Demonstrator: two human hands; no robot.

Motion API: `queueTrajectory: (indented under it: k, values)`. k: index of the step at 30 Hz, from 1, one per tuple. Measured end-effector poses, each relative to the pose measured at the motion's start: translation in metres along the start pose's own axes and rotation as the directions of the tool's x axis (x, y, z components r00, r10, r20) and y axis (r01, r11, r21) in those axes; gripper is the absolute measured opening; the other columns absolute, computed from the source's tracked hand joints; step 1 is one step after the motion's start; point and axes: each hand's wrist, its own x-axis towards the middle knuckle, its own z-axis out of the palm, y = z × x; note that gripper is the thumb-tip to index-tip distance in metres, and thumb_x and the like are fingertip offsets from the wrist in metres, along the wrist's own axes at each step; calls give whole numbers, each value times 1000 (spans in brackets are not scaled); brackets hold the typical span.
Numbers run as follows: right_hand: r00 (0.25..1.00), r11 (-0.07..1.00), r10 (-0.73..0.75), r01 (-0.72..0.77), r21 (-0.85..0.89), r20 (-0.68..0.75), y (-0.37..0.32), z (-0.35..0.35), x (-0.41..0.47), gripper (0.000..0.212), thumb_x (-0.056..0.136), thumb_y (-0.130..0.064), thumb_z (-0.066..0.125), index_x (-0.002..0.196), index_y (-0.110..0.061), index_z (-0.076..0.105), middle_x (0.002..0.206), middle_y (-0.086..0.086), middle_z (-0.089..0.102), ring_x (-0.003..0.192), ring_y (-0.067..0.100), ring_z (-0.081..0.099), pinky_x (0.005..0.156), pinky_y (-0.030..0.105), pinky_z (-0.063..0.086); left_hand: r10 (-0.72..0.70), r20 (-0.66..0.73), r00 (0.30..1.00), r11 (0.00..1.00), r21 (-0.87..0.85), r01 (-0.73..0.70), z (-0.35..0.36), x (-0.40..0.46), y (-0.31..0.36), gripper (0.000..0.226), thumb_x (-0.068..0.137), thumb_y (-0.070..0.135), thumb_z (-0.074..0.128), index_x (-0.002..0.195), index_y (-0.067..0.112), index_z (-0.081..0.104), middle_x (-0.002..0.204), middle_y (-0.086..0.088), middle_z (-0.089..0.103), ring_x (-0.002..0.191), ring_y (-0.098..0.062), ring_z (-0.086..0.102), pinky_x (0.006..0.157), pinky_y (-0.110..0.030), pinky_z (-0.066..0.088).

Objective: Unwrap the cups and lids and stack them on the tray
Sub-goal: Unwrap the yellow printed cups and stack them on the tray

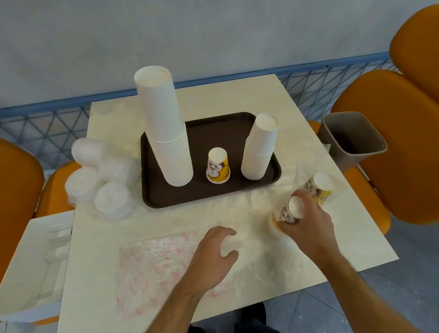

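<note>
A dark brown tray (240,188) holds a tall stack of white cups (165,133), a shorter white stack (260,148) and one upside-down yellow patterned cup (218,166). My right hand (312,225) grips a yellow patterned cup (286,213) on the table right of the tray. Another patterned cup (320,186) stands just behind it inside clear plastic wrap. My left hand (211,255) hovers with loosely curled fingers over clear wrap (242,206), holding nothing. Wrapped white lids (102,177) lie in piles left of the tray.
A pink-printed plastic wrapper (153,269) lies flat at the table's front. A grey bin (354,138) stands at the right. Orange chairs (398,138) flank the table, and a white cardboard box (33,262) sits at the left. A blue mesh fence (41,126) runs behind.
</note>
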Motion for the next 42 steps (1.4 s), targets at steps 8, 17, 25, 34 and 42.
queueTrajectory:
  k: [8,17,25,34,42]
  values:
    - [999,796,33,-45,603,30,-26,-26,5,68,70,-17,91,124,-28,50,107,-4,68,94,12,73,68,32,63,-208,211,955,601,-743,295,15,21,58,81,67,44,84,138,29,49,131,4,61,118,-15,60,107,-35,45]
    - [914,414,-65,-340,844,400,-34,-15,-2,79,62,-26,96,126,-10,52,117,18,71,105,37,71,86,49,61,-74,-22,997,145,-989,-11,15,27,100,85,62,28,91,136,14,53,127,-12,66,120,-29,63,100,-40,51]
    - [977,751,-204,118,650,59,-58,-60,21,13,90,-10,72,102,-15,72,99,1,73,98,20,69,81,29,55,32,-367,930,873,-442,-205,-6,19,105,78,62,20,92,114,51,42,102,38,57,98,15,56,65,-6,49]
    - [745,884,-467,410,225,476,-110,-73,3,13,95,-45,61,97,-36,70,85,-20,68,88,-1,66,74,18,55,301,-440,846,953,102,-286,-17,10,98,80,66,52,81,134,39,42,117,17,56,104,-9,60,86,-33,58]
    - [635,917,-352,85,391,688,-133,-59,1,5,96,-31,65,91,-35,64,76,-29,68,84,-12,65,71,6,49,454,-501,737,869,434,-240,-27,1,100,79,66,50,76,135,32,43,117,10,63,102,-15,63,87,-30,50]
